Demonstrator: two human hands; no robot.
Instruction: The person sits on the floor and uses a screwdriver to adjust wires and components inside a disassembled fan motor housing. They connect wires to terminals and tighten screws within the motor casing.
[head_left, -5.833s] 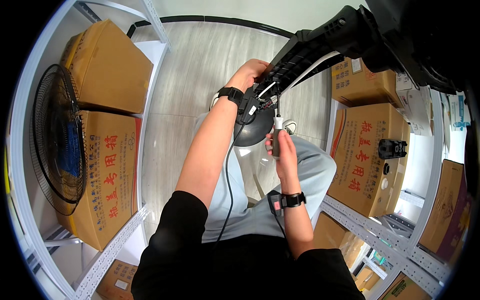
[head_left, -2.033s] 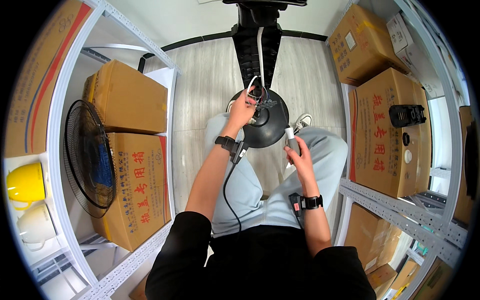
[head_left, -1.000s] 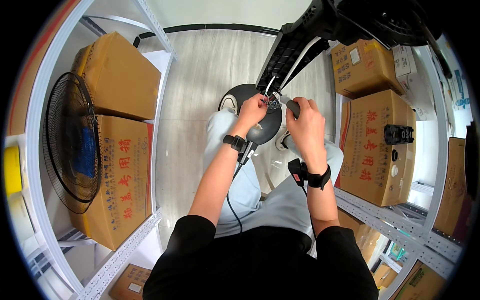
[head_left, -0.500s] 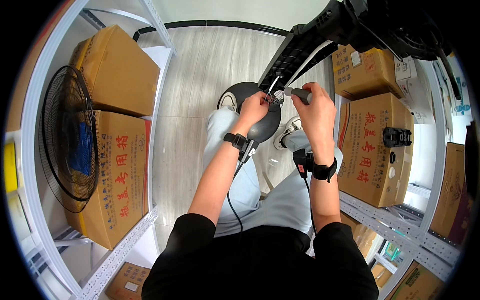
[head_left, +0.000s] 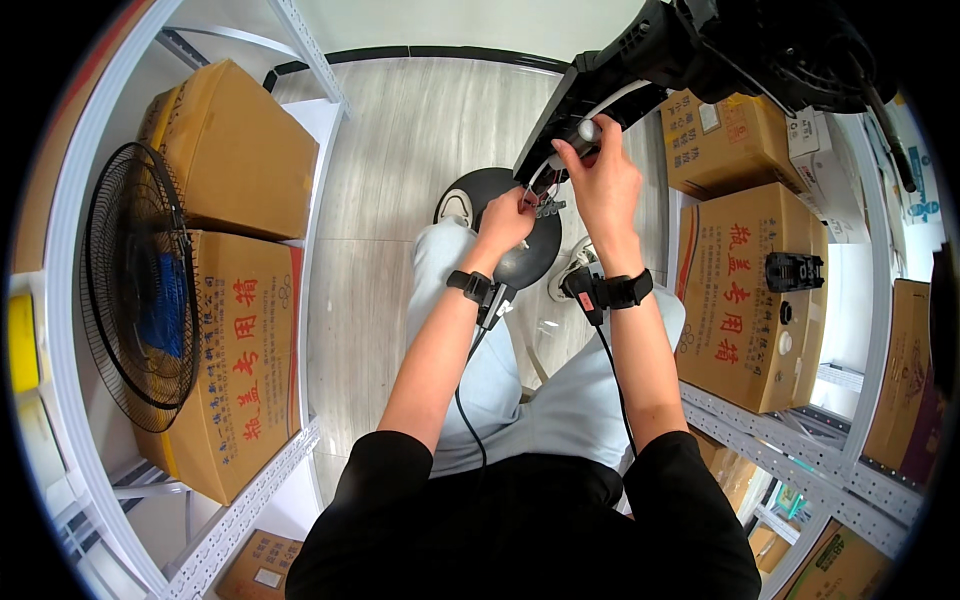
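Head view shows the left hand (head_left: 508, 222) pinching wires (head_left: 531, 192) just left of the grey terminal strip (head_left: 550, 208), below a black column (head_left: 545, 128) slanting far-right, while the right hand (head_left: 607, 178), farther right, grips a screwdriver (head_left: 588, 131).

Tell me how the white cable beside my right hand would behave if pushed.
The white cable would probably bend rather than stay stiff, since it curves along the black column. It looks slim, so likely light.
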